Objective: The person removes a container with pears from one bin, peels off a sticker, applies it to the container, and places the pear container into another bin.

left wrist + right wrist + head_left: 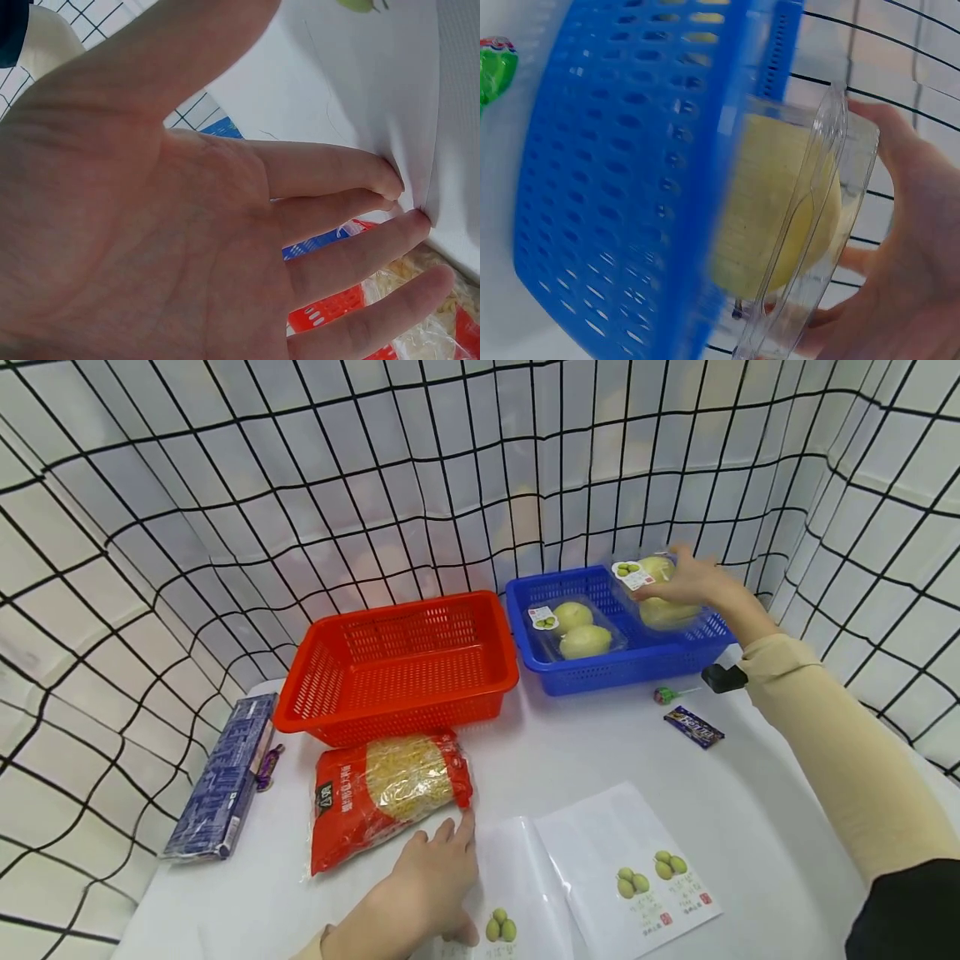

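My right hand point(696, 582) grips a clear plastic box of pale yellow-green fruit point(666, 612) at the right end of the blue basket point(622, 675). In the right wrist view, the fingers curl round the edge of this box point(821, 217), which is tilted beside the basket's rim. A second clear box of fruit point(585, 642) lies in the basket's left half. My left hand point(435, 878) lies with straight fingers at the left edge of white sheets point(596, 827) printed with green fruit. Its fingertips are close to a red bag of noodles point(405, 777); contact with the bag is unclear.
A red basket point(416, 668) stands left of the blue one. At the far left lie a dark blue patterned pack point(222, 781) and a purple-wrapped sweet point(268, 768). A lollipop point(664, 695) and a chocolate bar point(693, 727) lie before the blue basket. Black netting surrounds the table.
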The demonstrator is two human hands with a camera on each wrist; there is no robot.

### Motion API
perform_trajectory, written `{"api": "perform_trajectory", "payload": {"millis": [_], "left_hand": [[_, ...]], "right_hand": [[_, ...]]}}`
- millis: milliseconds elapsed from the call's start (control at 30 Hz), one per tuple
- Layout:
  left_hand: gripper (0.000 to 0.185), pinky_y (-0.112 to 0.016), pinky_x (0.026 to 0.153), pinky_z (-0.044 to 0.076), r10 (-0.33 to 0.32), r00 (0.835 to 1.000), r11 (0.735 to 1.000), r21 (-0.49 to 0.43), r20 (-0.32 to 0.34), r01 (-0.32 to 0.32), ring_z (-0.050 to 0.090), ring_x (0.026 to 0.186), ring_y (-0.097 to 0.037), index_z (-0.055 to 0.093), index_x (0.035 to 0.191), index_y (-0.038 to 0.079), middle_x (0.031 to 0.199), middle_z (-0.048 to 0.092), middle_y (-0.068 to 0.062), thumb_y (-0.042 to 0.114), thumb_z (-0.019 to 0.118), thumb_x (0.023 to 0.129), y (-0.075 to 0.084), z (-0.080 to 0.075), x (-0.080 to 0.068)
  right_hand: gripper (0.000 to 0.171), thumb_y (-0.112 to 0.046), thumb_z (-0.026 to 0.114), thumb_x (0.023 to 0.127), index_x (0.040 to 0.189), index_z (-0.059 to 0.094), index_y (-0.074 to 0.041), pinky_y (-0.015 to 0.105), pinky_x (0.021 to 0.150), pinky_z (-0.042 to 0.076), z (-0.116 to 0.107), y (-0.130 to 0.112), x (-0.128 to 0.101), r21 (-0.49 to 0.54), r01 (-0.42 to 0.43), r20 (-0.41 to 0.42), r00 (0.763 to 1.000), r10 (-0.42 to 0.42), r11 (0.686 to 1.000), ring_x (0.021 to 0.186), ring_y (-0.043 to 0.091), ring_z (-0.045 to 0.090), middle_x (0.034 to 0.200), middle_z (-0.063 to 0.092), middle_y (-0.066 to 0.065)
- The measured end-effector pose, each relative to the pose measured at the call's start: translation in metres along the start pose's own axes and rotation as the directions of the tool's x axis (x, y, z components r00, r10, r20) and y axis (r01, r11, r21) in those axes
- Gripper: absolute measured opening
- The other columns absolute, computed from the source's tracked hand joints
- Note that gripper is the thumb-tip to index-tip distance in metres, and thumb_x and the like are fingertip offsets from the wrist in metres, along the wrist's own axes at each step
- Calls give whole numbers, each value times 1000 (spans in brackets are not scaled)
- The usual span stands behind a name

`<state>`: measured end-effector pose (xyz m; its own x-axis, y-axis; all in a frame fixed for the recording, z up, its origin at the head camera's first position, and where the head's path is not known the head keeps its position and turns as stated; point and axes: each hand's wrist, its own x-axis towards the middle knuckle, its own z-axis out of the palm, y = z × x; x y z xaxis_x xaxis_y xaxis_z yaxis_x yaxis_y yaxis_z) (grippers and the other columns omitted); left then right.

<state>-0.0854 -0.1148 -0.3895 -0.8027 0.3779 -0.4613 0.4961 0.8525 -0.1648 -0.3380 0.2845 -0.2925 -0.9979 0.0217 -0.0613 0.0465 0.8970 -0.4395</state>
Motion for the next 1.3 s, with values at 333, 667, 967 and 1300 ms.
{"api": "perform_trajectory", "payload": {"millis": [333,667,967,1300], "left_hand": [[101,-56,112,48,8,1000,1000,8,-20,-7,49,146,-32,59,145,12,164,42,-8,61,89,62,-2,0,-3],[104,-54,110,50,0,999,999,46,-46,3,50,145,-30,59,145,11,164,43,-8,64,88,60,-1,1,-4],[106,-52,110,51,-1,999,998,60,-44,4,50,145,-28,58,146,12,163,43,-6,67,87,60,1,6,-3],[104,-52,109,52,-3,999,997,77,-40,6,51,144,-27,59,145,13,163,44,-5,67,87,61,0,7,-3]], "right_hand": [[121,-71,60,89,163,-11,-6,89,111,2,25,-2,9,-24,-124,21,992,124,992,146,71,2,156,-1,53],[123,-72,55,92,159,-26,-9,87,112,1,40,0,12,11,-176,113,978,174,984,144,73,-9,156,-14,51],[122,-68,58,93,160,-23,-7,88,112,0,52,4,12,-4,-157,124,980,156,988,143,74,-11,154,-16,53],[118,-70,55,93,162,-16,-5,89,110,0,62,5,12,-49,-119,94,988,123,992,143,75,-8,154,-10,55]]}}
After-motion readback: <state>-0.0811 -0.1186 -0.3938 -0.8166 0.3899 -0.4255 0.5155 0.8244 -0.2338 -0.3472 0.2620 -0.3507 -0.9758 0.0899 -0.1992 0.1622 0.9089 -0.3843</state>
